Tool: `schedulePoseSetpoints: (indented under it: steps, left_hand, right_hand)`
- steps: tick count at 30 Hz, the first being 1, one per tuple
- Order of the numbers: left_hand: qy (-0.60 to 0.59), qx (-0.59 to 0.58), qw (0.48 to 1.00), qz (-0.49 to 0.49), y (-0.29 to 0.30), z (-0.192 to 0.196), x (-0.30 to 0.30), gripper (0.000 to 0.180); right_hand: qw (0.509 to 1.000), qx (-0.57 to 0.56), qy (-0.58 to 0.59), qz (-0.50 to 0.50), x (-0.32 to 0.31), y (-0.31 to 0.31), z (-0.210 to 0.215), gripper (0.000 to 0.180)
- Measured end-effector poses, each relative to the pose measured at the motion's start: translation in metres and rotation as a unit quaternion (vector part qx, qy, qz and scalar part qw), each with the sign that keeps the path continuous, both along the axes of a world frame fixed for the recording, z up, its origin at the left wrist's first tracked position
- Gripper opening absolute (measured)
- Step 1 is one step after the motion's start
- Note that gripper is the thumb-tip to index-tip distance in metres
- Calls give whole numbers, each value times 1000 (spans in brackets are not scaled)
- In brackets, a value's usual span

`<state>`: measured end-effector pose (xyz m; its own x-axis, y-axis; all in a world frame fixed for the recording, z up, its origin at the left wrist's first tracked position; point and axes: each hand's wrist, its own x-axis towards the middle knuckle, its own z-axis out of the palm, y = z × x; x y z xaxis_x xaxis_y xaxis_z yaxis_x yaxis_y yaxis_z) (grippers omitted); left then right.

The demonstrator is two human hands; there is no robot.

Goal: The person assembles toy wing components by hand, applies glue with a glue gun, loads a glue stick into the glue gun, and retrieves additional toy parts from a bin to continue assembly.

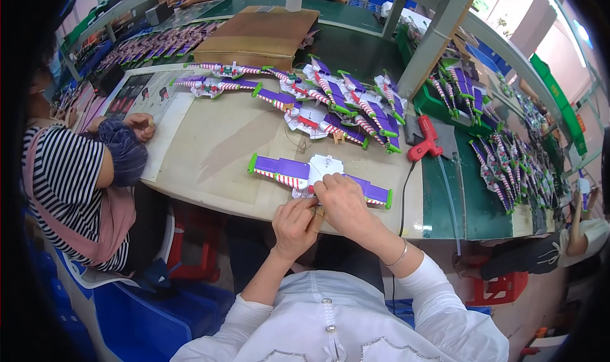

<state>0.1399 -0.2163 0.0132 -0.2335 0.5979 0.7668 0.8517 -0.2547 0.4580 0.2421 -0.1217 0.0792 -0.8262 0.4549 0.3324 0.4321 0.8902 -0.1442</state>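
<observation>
A toy wing assembly point(283, 168) lies near the table's front edge. It has purple panels, red-and-white striped edges, green tips and a white middle plate point(326, 165). My right hand point(346, 203) reaches over its near side, with bent fingers closed at the white middle. Just to the left and nearer to me, my left hand point(293, 227) is closed in a pinch beside the right fingertips. Whatever lies between the left fingers is hidden. The hands nearly touch and cover the assembly's near middle.
Several similar wing assemblies point(330, 101) are heaped behind. A red glue gun point(426, 140) rests at the right, its cord hanging over the edge. Farther back stands a brown cardboard box point(257, 35). Green bins point(438, 108) hold more wings. A co-worker in stripes point(70, 165) sits at the left.
</observation>
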Motion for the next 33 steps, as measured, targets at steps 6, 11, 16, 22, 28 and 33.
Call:
schedulePoseSetpoints:
  steps: [6, 11, 16, 22, 28, 33]
  left_hand:
    - [-85, 11, 995, -57, -5, 16, -27, 14]
    - [120, -70, 990, 17, 18, 39, -95, 39]
    - [104, -277, 946, -132, -25, 49, -122, 69]
    - [-64, -200, 975, -77, -109, 47, -168, 64]
    - [-106, -160, 914, 358, -93, 46, -205, 55]
    - [-158, -201, 848, 465, -51, 27, -262, 65]
  right_hand:
    - [998, -9, -30, 45, -3, 4, 8, 17]
    - [997, -44, -37, 49, 3, 5, 4, 14]
    - [964, -264, 29, 29, 1, 43, 35, 34]
    - [966, -103, 128, -200, -67, 128, 38, 54]
    - [931, -222, -29, -289, -106, 189, 37, 66]
    - [901, -324, 44, -285, -102, 214, 39, 53]
